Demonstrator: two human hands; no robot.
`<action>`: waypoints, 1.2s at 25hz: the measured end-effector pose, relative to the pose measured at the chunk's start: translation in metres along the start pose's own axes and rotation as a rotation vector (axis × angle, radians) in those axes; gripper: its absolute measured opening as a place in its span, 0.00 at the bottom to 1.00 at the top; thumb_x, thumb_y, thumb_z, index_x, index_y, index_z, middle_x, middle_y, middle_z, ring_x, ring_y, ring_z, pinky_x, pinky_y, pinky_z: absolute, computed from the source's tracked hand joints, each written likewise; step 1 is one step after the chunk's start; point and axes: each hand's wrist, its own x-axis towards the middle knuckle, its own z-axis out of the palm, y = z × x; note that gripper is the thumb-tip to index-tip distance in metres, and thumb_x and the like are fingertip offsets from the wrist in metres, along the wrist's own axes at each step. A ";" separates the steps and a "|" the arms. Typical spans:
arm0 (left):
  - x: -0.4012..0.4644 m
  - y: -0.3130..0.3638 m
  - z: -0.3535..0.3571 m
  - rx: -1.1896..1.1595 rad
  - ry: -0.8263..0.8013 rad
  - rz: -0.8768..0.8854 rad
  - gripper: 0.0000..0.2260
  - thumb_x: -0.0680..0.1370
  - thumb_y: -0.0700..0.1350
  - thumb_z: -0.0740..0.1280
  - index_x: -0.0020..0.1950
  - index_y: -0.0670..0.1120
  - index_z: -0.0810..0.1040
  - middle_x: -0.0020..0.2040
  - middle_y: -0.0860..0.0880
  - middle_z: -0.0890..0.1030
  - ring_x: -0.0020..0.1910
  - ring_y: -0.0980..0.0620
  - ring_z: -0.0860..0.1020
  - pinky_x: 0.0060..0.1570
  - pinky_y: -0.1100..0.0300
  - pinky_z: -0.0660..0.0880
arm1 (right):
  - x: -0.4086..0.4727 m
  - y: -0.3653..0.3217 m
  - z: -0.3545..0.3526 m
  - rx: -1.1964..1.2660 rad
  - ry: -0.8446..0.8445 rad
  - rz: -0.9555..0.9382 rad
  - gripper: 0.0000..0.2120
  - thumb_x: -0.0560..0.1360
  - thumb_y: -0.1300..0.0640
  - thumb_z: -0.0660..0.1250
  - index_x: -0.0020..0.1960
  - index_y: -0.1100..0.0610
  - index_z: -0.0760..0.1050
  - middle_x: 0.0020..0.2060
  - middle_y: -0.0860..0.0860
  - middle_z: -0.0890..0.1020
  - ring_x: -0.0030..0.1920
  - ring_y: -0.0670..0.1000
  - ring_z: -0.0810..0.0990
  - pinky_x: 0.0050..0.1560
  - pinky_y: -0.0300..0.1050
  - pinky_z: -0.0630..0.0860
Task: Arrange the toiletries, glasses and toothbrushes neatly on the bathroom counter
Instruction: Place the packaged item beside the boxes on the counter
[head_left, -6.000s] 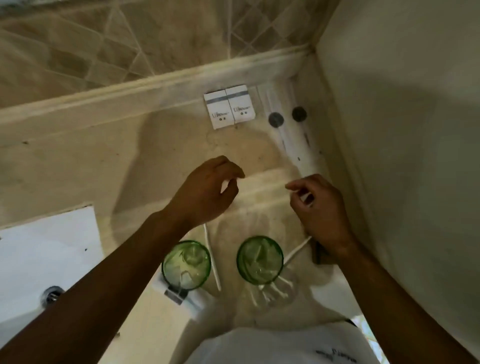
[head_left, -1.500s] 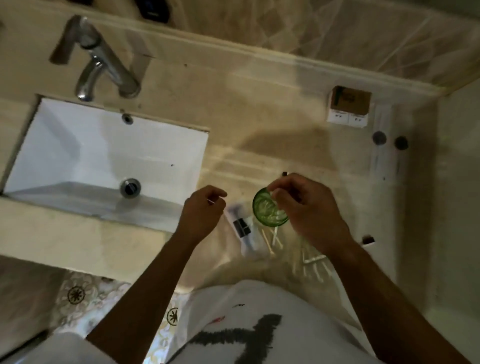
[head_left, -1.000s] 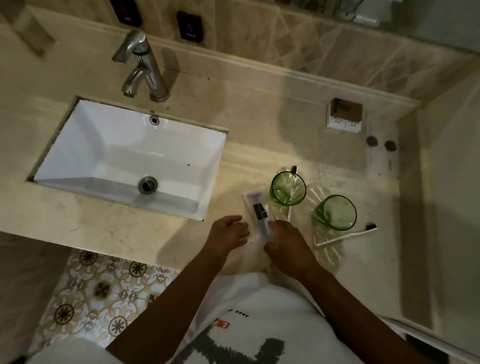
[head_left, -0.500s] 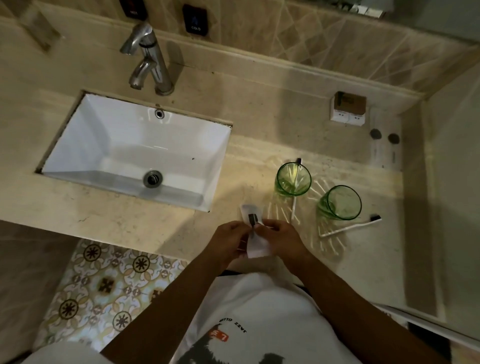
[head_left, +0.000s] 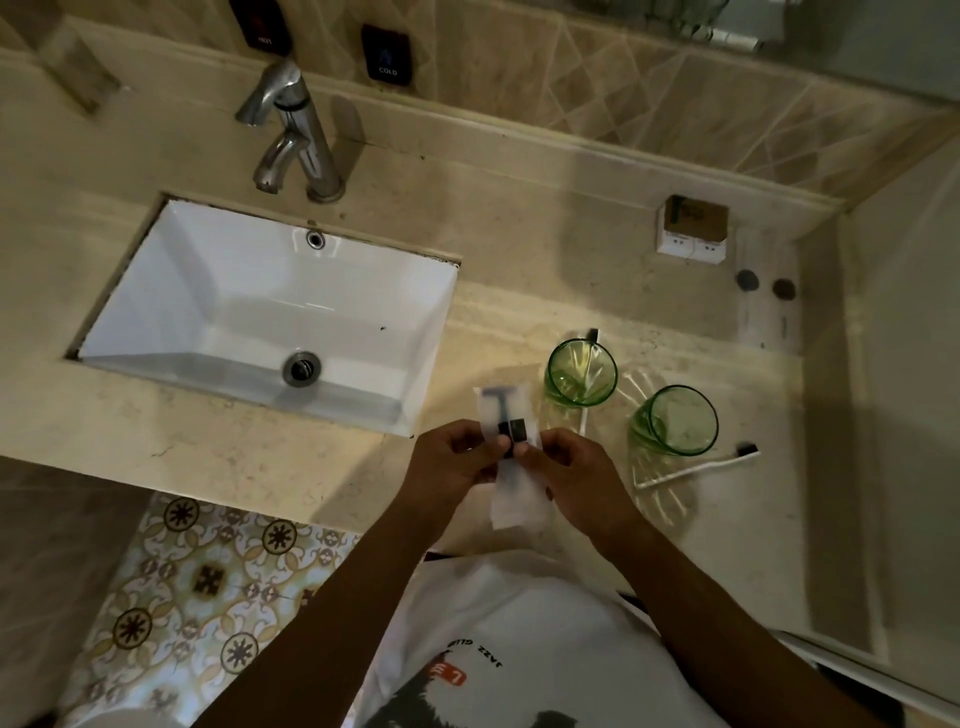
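Sink (head_left: 171, 291): white basin sunk in the worktop (head_left: 519, 260), far left; tap (head_left: 296, 135) behind it.
Left hand (head_left: 452, 462): raised over the front edge of the worktop, fingers curled, pinching the left side of the sachet.
Sachet (head_left: 511, 457): clear-and-white wrapped razor kit, held between both hands just right of the sink and clear of the surface; dark T-shaped razor visible at the upper end, dark label at the middle, white lower end hanging free; upper part blurred.
Right hand (head_left: 571, 467): close beside the left, fingertips pinching the right side of the sachet at the label.
Step in hand: straightening or turning the sachet, probably before setting it down; glasses and toothbrushes look roughly placed already.
Next move: likely lowering the sachet flat onto bare worktop left of the glasses, squared to the edge; calls for a light release, since the wrapper looks thin and limp.
Near glass (head_left: 582, 371): green, upright, just right of the sachet; toothbrush (head_left: 584, 415) partly hidden beneath or behind it.
Far glass (head_left: 675, 421): green, upright, apart from the first; second toothbrush (head_left: 696, 470) lying just in front of it, bristles right.
Boxes (head_left: 693, 234): small packs against the back ledge.
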 end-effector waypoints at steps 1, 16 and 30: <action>0.002 0.006 0.003 0.011 0.006 0.026 0.05 0.75 0.37 0.73 0.49 0.36 0.83 0.39 0.44 0.85 0.36 0.51 0.82 0.36 0.60 0.79 | 0.002 -0.006 -0.002 0.003 0.002 -0.023 0.09 0.75 0.54 0.73 0.47 0.60 0.81 0.38 0.56 0.85 0.35 0.48 0.80 0.36 0.43 0.75; 0.077 0.075 0.063 0.041 -0.122 0.072 0.06 0.75 0.37 0.72 0.52 0.40 0.84 0.48 0.41 0.86 0.49 0.40 0.84 0.51 0.44 0.82 | 0.073 -0.068 -0.069 0.095 0.128 -0.171 0.06 0.76 0.53 0.72 0.52 0.51 0.81 0.44 0.49 0.87 0.44 0.47 0.86 0.44 0.44 0.83; 0.256 0.117 0.152 0.364 -0.049 0.031 0.11 0.70 0.33 0.76 0.48 0.44 0.83 0.43 0.44 0.86 0.44 0.46 0.85 0.45 0.53 0.83 | 0.240 -0.088 -0.151 -0.012 0.271 0.032 0.04 0.75 0.56 0.70 0.45 0.47 0.81 0.40 0.47 0.84 0.42 0.51 0.84 0.42 0.48 0.81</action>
